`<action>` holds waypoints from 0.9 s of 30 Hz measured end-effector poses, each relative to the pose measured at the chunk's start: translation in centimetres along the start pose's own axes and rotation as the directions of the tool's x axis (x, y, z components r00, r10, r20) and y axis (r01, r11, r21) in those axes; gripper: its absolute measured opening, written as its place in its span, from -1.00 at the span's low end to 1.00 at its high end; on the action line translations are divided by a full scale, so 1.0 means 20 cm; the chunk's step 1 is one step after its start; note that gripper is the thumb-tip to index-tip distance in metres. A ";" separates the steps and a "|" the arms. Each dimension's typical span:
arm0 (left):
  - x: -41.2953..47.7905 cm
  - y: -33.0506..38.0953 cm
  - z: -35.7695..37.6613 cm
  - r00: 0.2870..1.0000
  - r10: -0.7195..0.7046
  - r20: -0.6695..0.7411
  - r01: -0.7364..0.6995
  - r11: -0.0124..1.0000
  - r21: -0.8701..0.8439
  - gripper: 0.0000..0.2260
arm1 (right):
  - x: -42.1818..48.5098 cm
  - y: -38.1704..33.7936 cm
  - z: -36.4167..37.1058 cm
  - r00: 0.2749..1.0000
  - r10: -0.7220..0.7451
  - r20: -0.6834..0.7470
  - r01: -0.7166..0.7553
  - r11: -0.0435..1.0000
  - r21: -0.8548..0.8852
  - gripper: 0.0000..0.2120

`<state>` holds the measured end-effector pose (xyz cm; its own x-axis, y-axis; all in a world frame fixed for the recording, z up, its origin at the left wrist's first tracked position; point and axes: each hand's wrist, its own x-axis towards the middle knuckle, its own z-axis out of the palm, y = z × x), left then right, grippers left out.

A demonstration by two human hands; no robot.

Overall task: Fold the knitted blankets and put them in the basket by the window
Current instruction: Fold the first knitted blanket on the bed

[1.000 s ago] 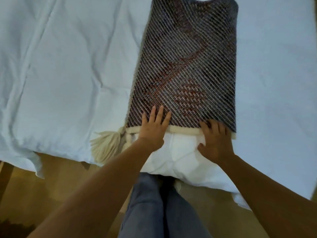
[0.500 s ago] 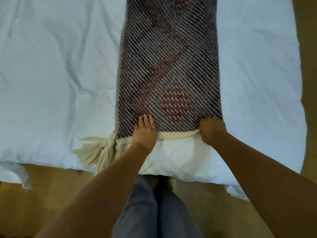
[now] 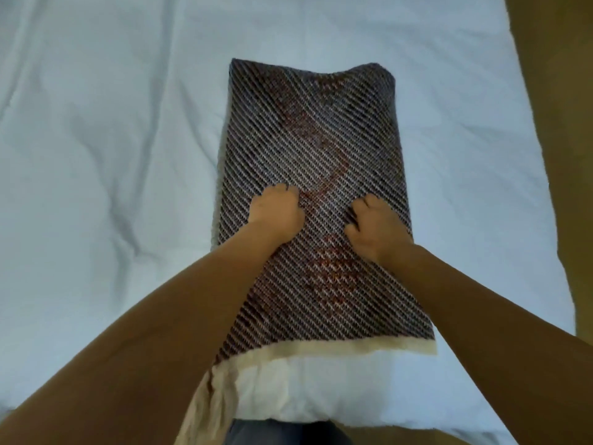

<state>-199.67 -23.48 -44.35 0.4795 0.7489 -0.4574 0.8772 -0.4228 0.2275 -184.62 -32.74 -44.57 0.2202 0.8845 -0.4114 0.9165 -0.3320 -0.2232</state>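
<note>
White bedding covers the bed (image 3: 112,155) we lean over, with brown floor (image 3: 561,123) beyond its right edge, and the knitted blanket (image 3: 314,139) lies on it as a long dark folded strip, its cream border (image 3: 337,346) nearest us and a cream tassel (image 3: 208,409) hanging at the border's left end. Half a second ago our hands sat on that border; now our left hand (image 3: 276,213) and right hand (image 3: 375,229) have moved up to the strip's middle, both curled and bunching the knit under their fingers.

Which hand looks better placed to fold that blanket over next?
Neither clearly: the left hand and right hand both press mid-blanket, side by side. The fold probably needs both.
</note>
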 end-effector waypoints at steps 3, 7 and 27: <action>0.27 -0.05 -0.06 0.989 0.142 -0.042 -0.139 0.988 0.061 -0.57 | 0.23 -0.04 -0.02 1.000 -0.005 -0.026 0.005 1.000 0.004 -0.47; 0.59 -0.10 -0.17 0.983 0.166 -0.076 -0.157 0.982 0.109 -0.52 | 0.50 -0.08 -0.08 1.000 0.008 -0.006 -0.009 1.000 -0.008 -0.43; 1.42 -0.46 -0.48 0.913 0.329 -0.240 -0.237 0.909 0.343 -0.47 | 1.50 0.22 -0.54 0.996 -0.069 0.051 0.075 0.988 -0.138 -0.32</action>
<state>-193.84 6.58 -51.14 0.7323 0.6672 -0.1366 0.6754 -0.7372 0.0203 -170.39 -4.13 -48.24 0.1396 0.8874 -0.4393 0.9678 -0.2161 -0.1289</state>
